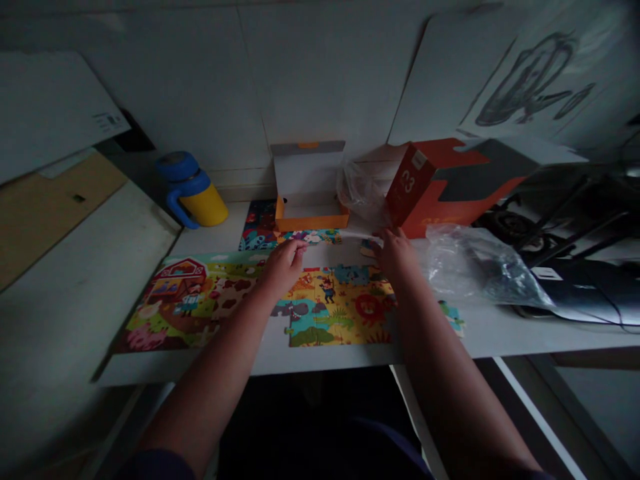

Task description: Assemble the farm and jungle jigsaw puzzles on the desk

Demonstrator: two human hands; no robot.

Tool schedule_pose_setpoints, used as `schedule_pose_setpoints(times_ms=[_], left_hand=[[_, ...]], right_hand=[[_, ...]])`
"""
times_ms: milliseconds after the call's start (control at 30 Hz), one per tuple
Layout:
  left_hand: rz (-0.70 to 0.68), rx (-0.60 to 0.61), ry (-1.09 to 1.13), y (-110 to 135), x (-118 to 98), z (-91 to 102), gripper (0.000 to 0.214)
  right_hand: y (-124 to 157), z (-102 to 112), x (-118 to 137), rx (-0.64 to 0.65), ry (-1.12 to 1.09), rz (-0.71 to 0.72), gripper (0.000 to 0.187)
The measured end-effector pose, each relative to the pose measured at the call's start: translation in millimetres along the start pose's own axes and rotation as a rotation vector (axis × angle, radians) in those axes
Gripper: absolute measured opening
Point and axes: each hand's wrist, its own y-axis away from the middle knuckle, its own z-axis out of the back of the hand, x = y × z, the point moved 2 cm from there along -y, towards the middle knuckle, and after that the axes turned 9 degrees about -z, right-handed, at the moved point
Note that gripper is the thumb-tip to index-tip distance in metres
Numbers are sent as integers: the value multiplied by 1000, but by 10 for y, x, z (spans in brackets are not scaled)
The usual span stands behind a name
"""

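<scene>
A partly joined jigsaw puzzle (333, 320) with a lion and a hippo lies on the white table. Above its upper left edge is my left hand (286, 265), its fingers curled together; what they hold, if anything, is hidden. My right hand (397, 255) reaches past the puzzle's upper right side, thumb and fingers apart. A loose puzzle piece (367, 248) lies by its thumb, and I cannot make out a grip on it. Partly under my right forearm are more puzzle pieces (453, 317). At left lies a joined farm puzzle (200, 293) with a red barn and a cow.
A dark, colourful puzzle (257, 230) extends under an open orange box (313, 220). Behind stand a blue-and-yellow jug (205, 200) and a large red box (435, 193). Clear plastic bags (470, 267) lie at right near a black device (590, 287). The table's front edge (325, 360) is close.
</scene>
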Motion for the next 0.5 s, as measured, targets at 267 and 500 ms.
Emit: schedule_pose_setpoints(times_ms=[267,500], left_hand=[[-66,72,-15,-5,-42,20,18],[-106,87,26,-5,-113,1,16]], right_hand=[[209,-65,214,407,-122,503,47],[243,-7,256,380,-259,356,28]])
